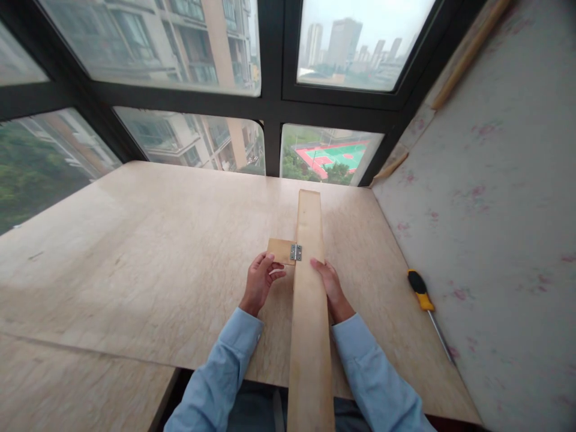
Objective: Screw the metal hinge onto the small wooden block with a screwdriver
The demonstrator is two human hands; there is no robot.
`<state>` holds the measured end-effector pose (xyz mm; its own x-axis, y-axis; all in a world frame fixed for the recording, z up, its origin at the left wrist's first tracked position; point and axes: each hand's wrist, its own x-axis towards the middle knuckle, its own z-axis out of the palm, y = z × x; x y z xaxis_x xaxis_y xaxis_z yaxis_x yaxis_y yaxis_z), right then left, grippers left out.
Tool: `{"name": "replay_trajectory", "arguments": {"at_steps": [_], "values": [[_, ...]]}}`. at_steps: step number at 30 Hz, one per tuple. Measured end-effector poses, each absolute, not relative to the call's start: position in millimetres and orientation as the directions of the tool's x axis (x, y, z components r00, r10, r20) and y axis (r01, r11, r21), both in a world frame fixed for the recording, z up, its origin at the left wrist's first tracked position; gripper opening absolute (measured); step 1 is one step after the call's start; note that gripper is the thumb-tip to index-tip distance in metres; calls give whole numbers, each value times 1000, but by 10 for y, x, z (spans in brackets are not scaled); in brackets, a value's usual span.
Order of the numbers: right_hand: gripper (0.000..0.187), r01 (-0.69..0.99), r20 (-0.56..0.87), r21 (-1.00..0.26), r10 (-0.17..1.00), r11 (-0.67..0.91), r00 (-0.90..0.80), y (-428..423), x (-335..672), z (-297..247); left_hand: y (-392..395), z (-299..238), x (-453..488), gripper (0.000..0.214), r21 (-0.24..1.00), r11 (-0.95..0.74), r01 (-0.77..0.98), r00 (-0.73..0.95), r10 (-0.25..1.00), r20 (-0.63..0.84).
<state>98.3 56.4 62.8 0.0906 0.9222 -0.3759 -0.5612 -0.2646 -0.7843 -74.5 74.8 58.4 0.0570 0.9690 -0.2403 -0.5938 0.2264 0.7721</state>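
A long pale wooden plank (309,300) lies lengthwise on the marble-look tabletop (148,258), its near end reaching over the table's front edge. A small square wooden piece (279,249) lies against the plank's left side, joined to it by a small metal hinge (296,252). My left hand (261,281) rests just below the small piece with its fingers curled, fingertips at the piece's near edge. My right hand (329,282) lies against the plank's right edge, fingers bent onto the plank's top.
A screwdriver (427,306) with a yellow and black handle lies at the table's right side, next to a floral-patterned wall (504,228). Dark-framed windows (270,108) run behind the table. A lower surface (81,390) sits at the near left.
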Motion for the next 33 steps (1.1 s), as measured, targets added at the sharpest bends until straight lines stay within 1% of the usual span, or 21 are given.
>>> {"name": "replay_trajectory", "arguments": {"at_steps": [2, 3, 5, 6, 7, 8, 10, 11, 12, 14, 16, 17, 19, 21, 23, 25, 29, 31, 33], "values": [[43, -567, -374, -782, 923, -260, 91, 553, 973, 615, 720, 569, -684, 32, 844, 125, -521, -11, 988, -154], [43, -568, -373, -781, 923, -259, 92, 547, 964, 611, 696, 573, -659, 31, 898, 51, -437, -53, 995, -83], [42, -566, -379, -779, 921, -269, 85, 535, 942, 610, 641, 603, -623, 30, 974, -157, -164, -99, 985, 142], [41, -562, -383, -780, 920, -275, 80, 530, 933, 612, 613, 626, -612, 30, 961, -277, -4, -74, 958, 276], [40, -556, -381, -783, 922, -279, 74, 526, 926, 616, 588, 650, -606, 31, 909, -393, 140, -19, 917, 399], [37, -549, -373, -788, 925, -279, 66, 524, 921, 619, 566, 671, -603, 31, 835, -492, 247, 46, 867, 497], [33, -531, -348, -805, 936, -266, 59, 527, 919, 620, 534, 689, -606, 33, 715, -605, 352, 126, 787, 604], [31, -522, -337, -814, 939, -256, 64, 531, 919, 614, 524, 680, -611, 34, 695, -616, 370, 114, 773, 625], [30, -515, -331, -821, 941, -249, 73, 536, 918, 604, 515, 657, -619, 34, 705, -603, 373, 75, 777, 625], [28, -506, -335, -827, 937, -243, 98, 547, 915, 572, 498, 580, -639, 37, 793, -519, 321, -32, 830, 556], [29, -512, -339, -824, 935, -241, 106, 553, 908, 534, 474, 485, -650, 41, 910, -375, 179, -91, 914, 394], [29, -518, -338, -821, 936, -240, 101, 554, 905, 516, 458, 443, -648, 45, 955, -285, 85, -82, 953, 292], [30, -527, -327, -816, 941, -236, 85, 552, 899, 486, 421, 385, -623, 51, 990, -107, -91, -2, 994, 107], [30, -536, -314, -813, 946, -226, 78, 546, 896, 469, 389, 369, -574, 59, 978, 29, -207, 103, 995, -8], [28, -545, -305, -809, 950, -220, 70, 539, 896, 460, 374, 382, -523, 66, 954, 110, -280, 166, 984, -64], [28, -547, -301, -808, 951, -218, 65, 530, 894, 460, 380, 405, -490, 69, 923, 154, -353, 180, 979, -94], [29, -508, -313, -831, 945, -227, 90, 501, 871, 479, 429, 435, -502, 57, 810, 261, -524, 202, 963, -180], [31, -484, -307, -845, 947, -226, 95, 487, 859, 488, 454, 439, -524, 55, 764, 317, -562, 233, 947, -222], [32, -460, -294, -859, 952, -223, 88, 481, 853, 486, 472, 441, -538, 54, 743, 344, -574, 234, 939, -254]]}}
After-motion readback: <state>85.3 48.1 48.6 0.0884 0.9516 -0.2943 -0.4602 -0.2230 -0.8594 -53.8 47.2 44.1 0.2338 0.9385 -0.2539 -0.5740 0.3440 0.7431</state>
